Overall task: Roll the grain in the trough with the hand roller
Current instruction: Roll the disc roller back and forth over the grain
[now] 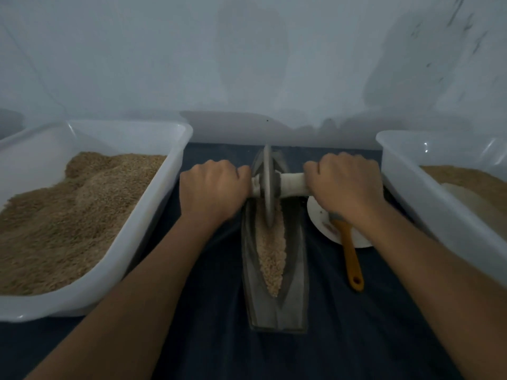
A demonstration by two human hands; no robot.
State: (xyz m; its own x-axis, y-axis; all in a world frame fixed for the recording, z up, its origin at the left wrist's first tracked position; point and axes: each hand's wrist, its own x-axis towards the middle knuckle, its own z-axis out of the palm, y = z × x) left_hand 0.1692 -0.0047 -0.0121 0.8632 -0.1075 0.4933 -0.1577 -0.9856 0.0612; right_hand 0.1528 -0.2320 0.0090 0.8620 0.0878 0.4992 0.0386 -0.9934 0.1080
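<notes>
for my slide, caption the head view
Both hands grip the grey disc roller over tan grain in the dark boat-shaped trough.

Tight lane here: the left tub (153,215) and right tub (406,193) wall in the trough (274,311) on either side. Plate (318,212) and brush (352,259) crowd the right gap; dark cloth (356,338) lies open in front.

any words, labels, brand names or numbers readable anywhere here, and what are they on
None: no text, label, brand or number can be read in this view.
White tubs, left and right: plain walls, no print visible.
Trough and hand roller: no markings visible.
Brush with the orange handle and plate: nothing legible.
Wall: only smudges and shadows.
</notes>
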